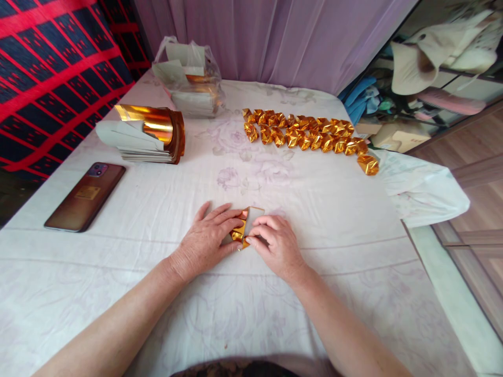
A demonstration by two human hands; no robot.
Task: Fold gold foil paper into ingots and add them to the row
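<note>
A sheet of gold foil paper (pixel 238 233) lies partly folded on the table in front of me, its grey back showing on the right part. My left hand (pixel 210 230) holds the left part down, fingers across the top and thumb at the near edge. At the near right edge, my right hand (pixel 277 243) pinches the sheet between thumb and fingertips. Its curled fingers cover some of the grey side. Part of the fold is hidden under both hands.
Folded gold foil pieces (pixel 310 139) stand in two rows at the back right. A stack of foil sheets (pixel 147 136) sits left, near a clear plastic bag (pixel 188 78) of more sheets. A phone (pixel 85 196) lies at the left edge. A white plastic bag (pixel 424 188) hangs over the right edge.
</note>
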